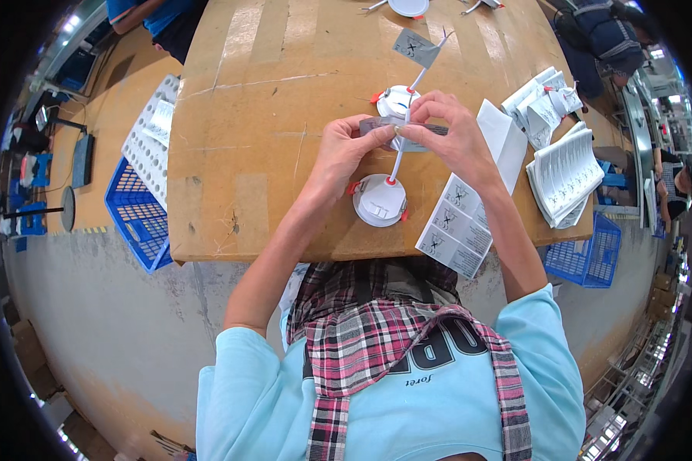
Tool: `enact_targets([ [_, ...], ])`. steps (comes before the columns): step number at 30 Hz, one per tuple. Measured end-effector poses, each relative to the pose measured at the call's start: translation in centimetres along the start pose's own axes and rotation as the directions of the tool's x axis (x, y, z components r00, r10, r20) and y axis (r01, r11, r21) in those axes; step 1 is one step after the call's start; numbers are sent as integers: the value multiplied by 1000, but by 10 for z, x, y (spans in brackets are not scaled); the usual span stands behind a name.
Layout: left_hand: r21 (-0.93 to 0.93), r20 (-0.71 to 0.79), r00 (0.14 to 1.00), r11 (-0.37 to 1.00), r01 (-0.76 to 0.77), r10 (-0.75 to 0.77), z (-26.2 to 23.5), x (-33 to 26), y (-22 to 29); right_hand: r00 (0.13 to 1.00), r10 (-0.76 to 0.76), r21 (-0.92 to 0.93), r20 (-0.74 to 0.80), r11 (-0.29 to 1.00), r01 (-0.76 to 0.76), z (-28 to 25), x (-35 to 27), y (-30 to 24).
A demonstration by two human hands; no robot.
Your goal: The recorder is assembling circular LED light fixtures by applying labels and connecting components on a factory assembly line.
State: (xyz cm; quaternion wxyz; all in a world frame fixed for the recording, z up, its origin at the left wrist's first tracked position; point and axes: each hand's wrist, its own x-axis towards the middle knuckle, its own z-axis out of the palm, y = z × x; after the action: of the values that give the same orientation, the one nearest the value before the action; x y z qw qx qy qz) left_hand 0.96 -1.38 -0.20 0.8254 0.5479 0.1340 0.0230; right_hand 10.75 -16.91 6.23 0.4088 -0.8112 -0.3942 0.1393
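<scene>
Between my hands is a silver-grey label (374, 123), folded about the white cable (397, 163) of a round white lamp (380, 201) with orange-red clips. My left hand (344, 150) pinches the label's left side between thumb and fingers. From the right, my right hand (455, 140) pinches at the cable and label, its thumb meeting the left thumb. Just beyond lies a second round lamp (395, 100), partly hidden by my fingers; its cable carries a grey flag label (416, 48). A sheet of grey labels (457, 224) rests by my right forearm, overhanging the table's near edge.
Stacks of printed sheets (565, 173) and a crumpled plastic bag (542, 123) lie on the right of the brown table (246, 154). Another lamp (408, 7) is at the far edge. Blue crates (137, 219) flank the table. A person (161, 21) stands at far left.
</scene>
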Motion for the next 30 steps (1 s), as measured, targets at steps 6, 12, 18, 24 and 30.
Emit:
enact_targets([
  [6,123,-232,956,980,-155,181,-6,-5,3,994,84,201,-64,977,-69,2,-12,11],
  [12,182,-316,881,933,-309,353,14,-36,-2,987,124,267,-106,959,-92,2,-15,22],
  [18,701,14,923,654,-284,386,14,-45,-14,990,-3,57,-142,998,11,-5,-9,8],
  [24,273,-8,978,941,-199,209,1,-41,-13,987,-59,-52,-150,997,52,-5,-15,-4],
  [30,-179,232,970,977,113,-69,-9,5,-17,991,-94,-33,-96,995,92,-5,-23,-22],
])
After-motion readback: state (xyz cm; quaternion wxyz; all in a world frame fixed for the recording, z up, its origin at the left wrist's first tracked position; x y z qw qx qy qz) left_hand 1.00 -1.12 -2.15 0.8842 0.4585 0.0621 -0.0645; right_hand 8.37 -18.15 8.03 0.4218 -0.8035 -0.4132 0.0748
